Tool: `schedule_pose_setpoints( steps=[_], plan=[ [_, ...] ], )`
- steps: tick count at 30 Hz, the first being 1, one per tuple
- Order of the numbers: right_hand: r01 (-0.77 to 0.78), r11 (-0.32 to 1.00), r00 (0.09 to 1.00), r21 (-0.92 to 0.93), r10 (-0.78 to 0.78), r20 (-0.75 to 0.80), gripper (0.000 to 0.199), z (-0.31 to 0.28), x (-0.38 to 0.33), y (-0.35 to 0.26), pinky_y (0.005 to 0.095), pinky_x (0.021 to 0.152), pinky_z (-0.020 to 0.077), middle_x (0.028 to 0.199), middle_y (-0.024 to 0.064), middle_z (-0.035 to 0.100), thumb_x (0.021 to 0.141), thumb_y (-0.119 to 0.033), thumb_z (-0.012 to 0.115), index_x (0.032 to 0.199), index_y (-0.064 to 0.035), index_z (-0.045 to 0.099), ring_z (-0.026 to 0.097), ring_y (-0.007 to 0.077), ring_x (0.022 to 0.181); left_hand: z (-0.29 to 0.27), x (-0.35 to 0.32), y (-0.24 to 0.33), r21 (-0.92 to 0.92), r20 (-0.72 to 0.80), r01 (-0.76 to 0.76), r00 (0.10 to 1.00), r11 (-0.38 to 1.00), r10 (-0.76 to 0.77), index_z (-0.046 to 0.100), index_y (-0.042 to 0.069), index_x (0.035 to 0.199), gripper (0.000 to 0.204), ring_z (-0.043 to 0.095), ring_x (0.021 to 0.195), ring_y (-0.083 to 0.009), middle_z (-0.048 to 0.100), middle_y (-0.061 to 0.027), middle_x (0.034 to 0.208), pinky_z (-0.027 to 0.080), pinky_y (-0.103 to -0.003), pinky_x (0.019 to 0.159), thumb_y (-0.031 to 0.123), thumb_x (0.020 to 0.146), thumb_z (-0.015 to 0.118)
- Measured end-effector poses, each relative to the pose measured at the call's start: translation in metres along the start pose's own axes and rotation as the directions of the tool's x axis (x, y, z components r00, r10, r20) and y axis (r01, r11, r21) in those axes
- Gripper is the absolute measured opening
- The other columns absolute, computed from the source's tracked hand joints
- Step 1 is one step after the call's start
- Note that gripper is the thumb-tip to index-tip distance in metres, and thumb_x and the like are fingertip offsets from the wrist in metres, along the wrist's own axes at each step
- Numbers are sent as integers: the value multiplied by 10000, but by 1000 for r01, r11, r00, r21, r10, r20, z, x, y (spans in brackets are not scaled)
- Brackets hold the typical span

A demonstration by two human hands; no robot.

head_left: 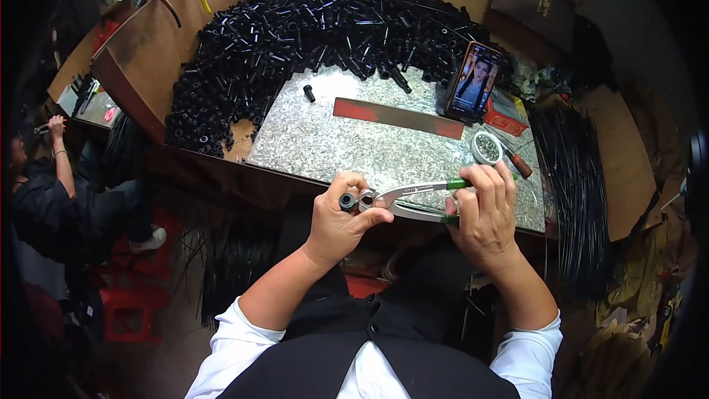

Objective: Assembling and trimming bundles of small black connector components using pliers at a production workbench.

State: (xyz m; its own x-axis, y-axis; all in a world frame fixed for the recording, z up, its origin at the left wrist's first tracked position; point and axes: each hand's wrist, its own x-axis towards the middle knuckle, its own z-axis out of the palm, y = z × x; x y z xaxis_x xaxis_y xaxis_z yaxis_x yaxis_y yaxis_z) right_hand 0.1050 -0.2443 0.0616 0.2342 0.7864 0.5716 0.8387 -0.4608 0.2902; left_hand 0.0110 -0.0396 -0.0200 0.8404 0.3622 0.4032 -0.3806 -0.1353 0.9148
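My left hand (pixel 334 216) is closed around a small black tubular part (pixel 348 202), its round open end facing up. In my right hand (pixel 487 210) are end-cutting pincers (pixel 417 192) with silver arms and green grips. The pincers' handles are spread apart, and their head meets my left fingers beside the black part. Whether the jaws grip anything is hard to make out there. Both hands are just over the near edge of the speckled tabletop (pixel 310 148). Beyond them lies a flat red and grey metal strip (pixel 399 118).
A large heap of black tubular parts (pixel 295 37) covers the back and left. On the right are a phone (pixel 473 81), a red box (pixel 506 114), a white cup of small metal bits (pixel 487 148), a screwdriver (pixel 519 164) and black rods (pixel 576 192). Another person (pixel 52 192) sits at left.
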Motion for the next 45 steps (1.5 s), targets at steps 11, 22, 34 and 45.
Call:
schedule_pose_setpoints(
  steps=[11,22,34,45],
  plan=[
    [-122,843,973,524,-3,231,291,-8,-29,-14,336,558,476,794,120,590,707,-91,778,833,-39,521,606,273,665,-16,-10,4,5,115,-22,993,1000,22,600,26,912,645,428,604,-23,523,44,710,348,-191,526,441,502,874],
    [-876,-62,479,479,-234,846,472,-23,-34,-37,299,590,505,817,71,557,747,-43,743,1115,-4,449,628,164,702,-26,-7,10,16,264,10,965,1000,-13,646,7,749,652,512,548,-71,556,-2,620,388,-220,498,580,475,790],
    [-946,-286,291,154,-534,794,279,-7,-60,-27,313,527,505,757,115,602,918,-207,576,1103,-22,480,597,169,558,-29,0,18,1,437,4,899,1000,-4,661,-3,770,655,546,565,-85,608,-31,666,409,-227,511,558,460,797],
    [-884,-280,460,375,-376,804,192,3,-60,-19,313,619,517,747,120,638,954,-169,514,988,17,547,655,193,671,-33,12,21,-75,403,88,914,993,-50,647,4,792,661,506,574,-56,587,12,663,396,-202,529,537,443,822]
  ],
)
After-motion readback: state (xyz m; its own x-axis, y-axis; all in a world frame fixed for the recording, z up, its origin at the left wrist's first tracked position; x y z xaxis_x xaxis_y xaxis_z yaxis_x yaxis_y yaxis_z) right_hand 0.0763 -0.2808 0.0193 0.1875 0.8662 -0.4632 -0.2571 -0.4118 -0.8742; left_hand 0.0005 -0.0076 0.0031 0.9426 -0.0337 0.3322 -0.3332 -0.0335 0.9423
